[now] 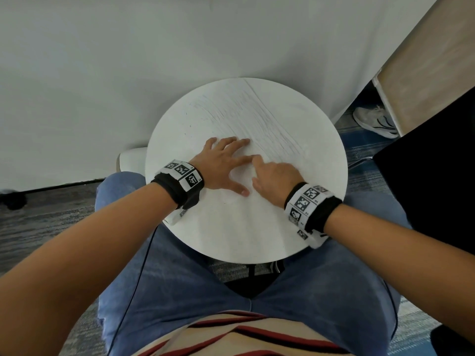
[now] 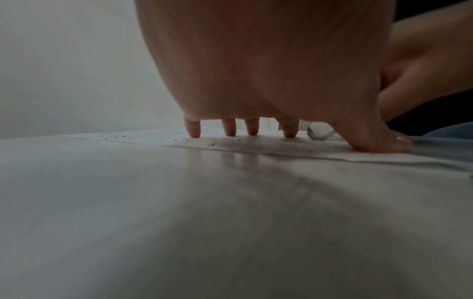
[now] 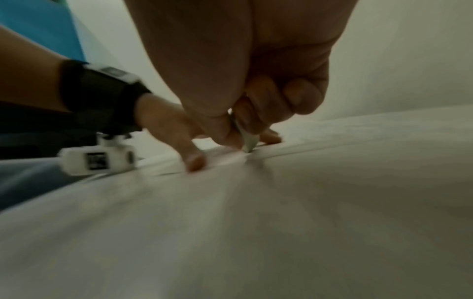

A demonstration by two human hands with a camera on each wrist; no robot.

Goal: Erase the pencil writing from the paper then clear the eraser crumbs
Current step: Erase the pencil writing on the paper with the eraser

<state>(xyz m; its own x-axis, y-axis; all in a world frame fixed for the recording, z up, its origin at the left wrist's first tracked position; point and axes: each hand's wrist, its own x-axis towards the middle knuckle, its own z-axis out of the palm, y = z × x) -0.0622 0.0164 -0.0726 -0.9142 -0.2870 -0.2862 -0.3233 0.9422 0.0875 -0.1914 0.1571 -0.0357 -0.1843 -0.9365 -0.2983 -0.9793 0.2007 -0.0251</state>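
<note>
Left hand: left hand lies spread on the paper at the centre of the head view, fingers straight and apart, holding nothing; in the left wrist view its fingertips and thumb press down on the sheet.
Right hand: right hand sits just right of the left one, close to its thumb, fingers curled and pinching a small pale eraser; in the right wrist view the eraser's tip touches the paper between thumb and fingers.
Eraser: hidden under the hand in the head view; blurred in the right wrist view.
Paper: white sheet lying flat on the counter, hard to tell from the white top in the head view; its near edge shows as a thin line in the left wrist view.
Pencil marks: faint grey strokes fan across the upper centre of the head view, beyond the fingers.
Crumbs: dark specks lie scattered on the sheet, left of and around the left fingertips.
Counter: round and white, over the person's jeans.
Surroundings: white shoe on the floor at right of the frame.
</note>
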